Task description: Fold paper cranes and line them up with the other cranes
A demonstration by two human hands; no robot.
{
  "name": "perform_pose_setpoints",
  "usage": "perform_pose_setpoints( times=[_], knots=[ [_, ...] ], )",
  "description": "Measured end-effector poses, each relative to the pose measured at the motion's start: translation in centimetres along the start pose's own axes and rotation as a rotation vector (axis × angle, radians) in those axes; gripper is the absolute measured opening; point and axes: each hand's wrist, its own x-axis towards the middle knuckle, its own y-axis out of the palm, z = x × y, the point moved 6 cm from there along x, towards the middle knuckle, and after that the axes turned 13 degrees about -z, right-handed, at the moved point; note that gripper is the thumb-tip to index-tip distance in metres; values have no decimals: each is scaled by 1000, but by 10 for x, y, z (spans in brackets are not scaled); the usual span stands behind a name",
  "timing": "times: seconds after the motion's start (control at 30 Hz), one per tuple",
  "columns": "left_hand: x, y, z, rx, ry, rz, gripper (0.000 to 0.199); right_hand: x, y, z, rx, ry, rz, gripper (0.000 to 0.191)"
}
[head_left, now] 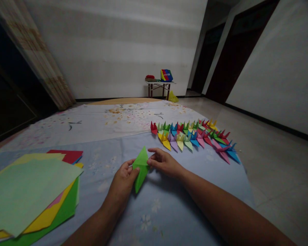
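A bright green folded paper (141, 164), long and diamond-shaped with a crease across its middle, is held up between my two hands over the blue flowered cloth. My left hand (125, 176) grips its left edge, the thumb lying on the front and the fingers behind. At the right corner, my right hand (164, 162) pinches the paper between thumb and fingers. Beyond my right hand stand rows of folded paper cranes (181, 137) in red, yellow, green, blue, pink and purple.
A stack of coloured paper sheets (33, 188) lies at the left, pale green on top. The blue cloth (100, 164) and a white flowered cloth (97, 118) cover the table. Further back, a small table (159, 83) by the wall bears a multicoloured box (166, 75).
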Motion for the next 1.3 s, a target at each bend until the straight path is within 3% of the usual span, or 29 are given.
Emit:
perform_pose_setpoints(
  times=[0.37, 0.6, 0.9, 1.0, 1.17, 1.3],
  knots=[
    [5, 0, -5, 234, 111, 12, 30, -3, 5, 5, 53, -25, 55, 45],
    [9, -1, 2, 188, 30, 38, 25, -5, 9, -6, -20, 83, 107, 45],
    [13, -1, 0, 144, 14, 94, 29, -3, 3, -5, 164, 200, 237, 52],
    [15, -3, -4, 108, 32, 86, 41, 0, -1, -4, 121, 109, 199, 40],
    [20, -7, -3, 134, 73, 71, 49, -1, -4, -3, -132, -58, 169, 8],
    [24, -6, -2, 165, 127, 96, 38, -6, -6, 14, -430, -314, 174, 17]
  ],
)
